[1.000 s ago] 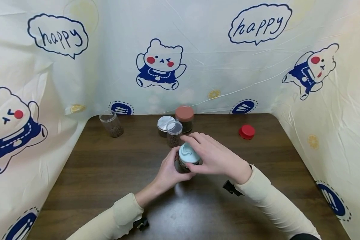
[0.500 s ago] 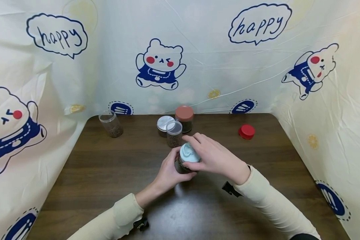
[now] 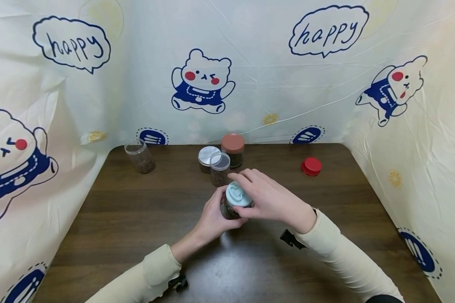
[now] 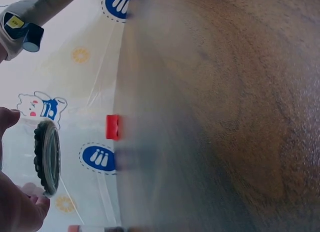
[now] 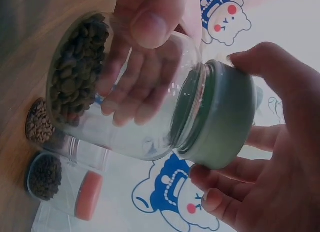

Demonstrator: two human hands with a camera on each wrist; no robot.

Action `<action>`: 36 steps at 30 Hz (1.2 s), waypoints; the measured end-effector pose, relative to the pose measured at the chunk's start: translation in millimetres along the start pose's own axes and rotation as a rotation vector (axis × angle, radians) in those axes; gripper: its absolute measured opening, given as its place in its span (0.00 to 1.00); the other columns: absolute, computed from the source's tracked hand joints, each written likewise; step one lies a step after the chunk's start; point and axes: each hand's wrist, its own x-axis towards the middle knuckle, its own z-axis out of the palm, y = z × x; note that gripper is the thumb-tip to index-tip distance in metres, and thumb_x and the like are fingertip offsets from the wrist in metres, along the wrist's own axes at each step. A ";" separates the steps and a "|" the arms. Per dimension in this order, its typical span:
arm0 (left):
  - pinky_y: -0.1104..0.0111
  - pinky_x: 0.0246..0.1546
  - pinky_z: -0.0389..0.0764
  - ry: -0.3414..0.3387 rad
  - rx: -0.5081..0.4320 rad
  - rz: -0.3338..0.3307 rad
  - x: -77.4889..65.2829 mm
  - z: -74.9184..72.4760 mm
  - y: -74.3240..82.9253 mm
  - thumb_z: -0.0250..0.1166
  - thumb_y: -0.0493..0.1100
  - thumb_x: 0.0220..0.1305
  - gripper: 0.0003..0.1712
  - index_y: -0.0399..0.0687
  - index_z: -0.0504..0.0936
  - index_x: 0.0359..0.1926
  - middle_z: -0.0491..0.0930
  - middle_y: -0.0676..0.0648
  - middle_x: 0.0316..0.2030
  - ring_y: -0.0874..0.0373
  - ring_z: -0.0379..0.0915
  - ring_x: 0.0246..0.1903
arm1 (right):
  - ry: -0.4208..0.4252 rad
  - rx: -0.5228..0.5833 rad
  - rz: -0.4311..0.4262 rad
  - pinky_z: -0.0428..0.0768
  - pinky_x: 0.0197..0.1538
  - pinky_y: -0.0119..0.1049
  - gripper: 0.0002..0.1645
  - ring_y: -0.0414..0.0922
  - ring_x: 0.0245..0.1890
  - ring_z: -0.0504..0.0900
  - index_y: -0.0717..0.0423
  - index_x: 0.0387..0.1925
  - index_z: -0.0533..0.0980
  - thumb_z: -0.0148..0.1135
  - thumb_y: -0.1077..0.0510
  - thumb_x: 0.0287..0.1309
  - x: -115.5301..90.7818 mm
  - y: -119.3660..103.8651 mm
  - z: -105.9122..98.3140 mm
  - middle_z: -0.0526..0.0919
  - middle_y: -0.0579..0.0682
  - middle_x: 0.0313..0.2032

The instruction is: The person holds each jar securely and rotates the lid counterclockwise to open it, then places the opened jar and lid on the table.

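A clear glass jar with dark bean-like pieces at its bottom is held tilted above the table. My left hand grips the jar's body, thumb on the near side and the other fingers seen through the glass in the right wrist view. Over the jar's mouth sits a pale blue-green lid with a raised shape on top. Thumb and fingers of my right hand are curled round the lid's rim. In the left wrist view the jar's base is apart from the tabletop.
Behind the hands stand a clear jar, a silver-lidded jar and an orange-red-lidded jar. A tall clear container with brown contents is at the back left. A red lid lies at the right on the wooden table.
The lid's raised shape has turned slightly under my right fingers, which shift a little back and forth. My left hand stays in place on the jar.
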 end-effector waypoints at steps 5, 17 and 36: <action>0.54 0.59 0.77 0.004 -0.016 0.002 0.1 -1.3 -0.6 0.85 0.43 0.44 0.49 0.48 0.70 0.67 0.79 0.48 0.59 0.54 0.77 0.56 | 0.020 -0.010 0.004 0.82 0.51 0.41 0.44 0.46 0.48 0.79 0.59 0.67 0.72 0.75 0.40 0.58 1.0 -0.3 0.8 0.80 0.52 0.51; 0.57 0.59 0.78 0.004 -0.043 0.016 1.3 -1.0 -3.7 0.85 0.41 0.45 0.49 0.46 0.70 0.67 0.78 0.47 0.59 0.54 0.77 0.56 | 0.065 -0.034 -0.043 0.79 0.51 0.43 0.42 0.48 0.47 0.78 0.59 0.67 0.73 0.75 0.41 0.59 2.5 0.8 6.2 0.79 0.53 0.50; 0.57 0.60 0.78 -0.005 -0.064 -0.003 0.4 -2.1 -3.3 0.85 0.40 0.45 0.49 0.46 0.70 0.67 0.77 0.47 0.60 0.54 0.77 0.57 | 0.084 -0.084 -0.022 0.80 0.48 0.45 0.41 0.50 0.47 0.78 0.57 0.66 0.73 0.72 0.38 0.60 1.9 -1.6 11.2 0.79 0.54 0.52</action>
